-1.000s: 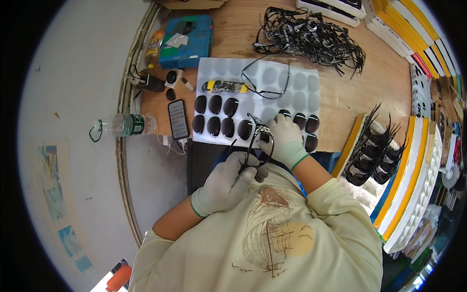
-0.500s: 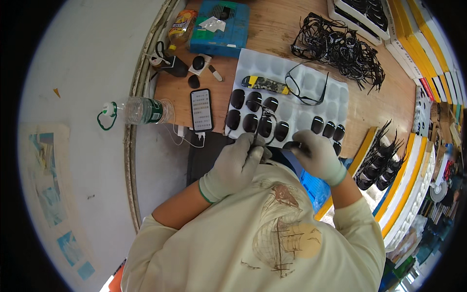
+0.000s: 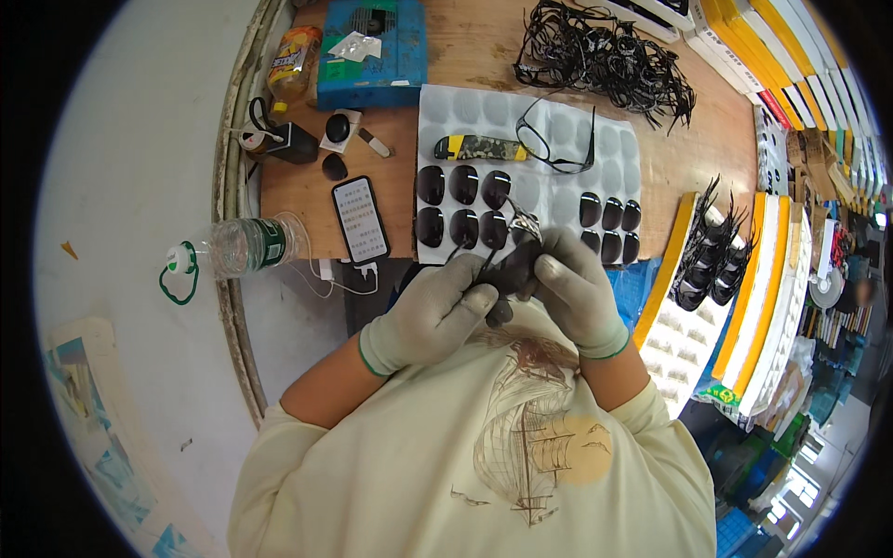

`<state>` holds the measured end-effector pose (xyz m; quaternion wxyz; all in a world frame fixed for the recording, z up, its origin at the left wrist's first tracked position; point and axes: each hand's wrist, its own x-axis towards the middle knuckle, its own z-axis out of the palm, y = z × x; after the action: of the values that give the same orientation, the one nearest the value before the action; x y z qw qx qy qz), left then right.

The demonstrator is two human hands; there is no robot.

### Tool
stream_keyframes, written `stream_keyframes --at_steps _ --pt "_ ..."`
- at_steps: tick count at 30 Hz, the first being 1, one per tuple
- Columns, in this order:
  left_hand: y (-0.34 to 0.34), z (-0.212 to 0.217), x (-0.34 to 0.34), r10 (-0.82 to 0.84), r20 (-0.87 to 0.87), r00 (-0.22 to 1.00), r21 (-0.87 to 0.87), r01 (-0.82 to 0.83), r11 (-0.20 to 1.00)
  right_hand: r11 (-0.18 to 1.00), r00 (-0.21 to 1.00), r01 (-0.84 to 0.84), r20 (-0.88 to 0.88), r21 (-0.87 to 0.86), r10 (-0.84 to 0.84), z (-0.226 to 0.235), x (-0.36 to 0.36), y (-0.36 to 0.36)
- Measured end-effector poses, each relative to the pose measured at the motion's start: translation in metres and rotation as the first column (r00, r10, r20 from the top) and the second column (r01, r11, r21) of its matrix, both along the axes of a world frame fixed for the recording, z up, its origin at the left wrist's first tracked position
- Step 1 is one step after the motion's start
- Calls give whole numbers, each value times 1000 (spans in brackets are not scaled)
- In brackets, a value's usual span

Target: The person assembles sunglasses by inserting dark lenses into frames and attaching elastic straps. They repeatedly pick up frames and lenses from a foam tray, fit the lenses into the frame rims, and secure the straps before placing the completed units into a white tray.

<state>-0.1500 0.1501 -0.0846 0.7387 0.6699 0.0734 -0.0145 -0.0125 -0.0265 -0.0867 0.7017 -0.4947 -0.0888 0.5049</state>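
Both my hands wear grey knit gloves and meet close to my chest at the table's near edge. My left hand (image 3: 430,314) and my right hand (image 3: 575,290) together grip a black glasses frame (image 3: 507,265), its thin temple arms poking out between the fingers. Just beyond them lies a white foam tray (image 3: 558,139) with rows of dark oval lenses (image 3: 462,200). On that tray also rest an empty black glasses frame (image 3: 555,141) and a camouflage-patterned utility knife (image 3: 479,147).
A tangled heap of black frames (image 3: 605,56) lies at the back. A smartphone (image 3: 360,219), a water bottle (image 3: 237,247), a blue box (image 3: 370,46) and a small black block (image 3: 296,143) sit to the left. White trays with finished glasses (image 3: 709,253) stand on the right.
The view has shifted, so the table sits a little differently in the picture. My hands have drawn together, from working at the tray's near edge to clasping the frame by my chest.
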Motion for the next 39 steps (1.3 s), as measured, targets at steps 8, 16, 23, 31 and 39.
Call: stream_keyframes --at_steps 8,16,23,31,39 --pt "7 22 5 -291 -115 950 179 308 934 993 987 -122 -107 -2 121 -4 8 -18" --pt "-53 28 66 -65 -124 990 147 83 986 984 989 -65 -122 167 86 17 73 -64" --pt "-90 49 96 57 -12 998 301 -51 952 980 976 -186 -106 66 192 16 110 -94" --pt "-88 51 75 158 34 987 396 -158 905 989 954 -96 -274 116 125 1 77 -74" --pt "-64 39 48 -34 299 954 611 -164 774 962 964 -248 -67 113 256 17 68 -52"
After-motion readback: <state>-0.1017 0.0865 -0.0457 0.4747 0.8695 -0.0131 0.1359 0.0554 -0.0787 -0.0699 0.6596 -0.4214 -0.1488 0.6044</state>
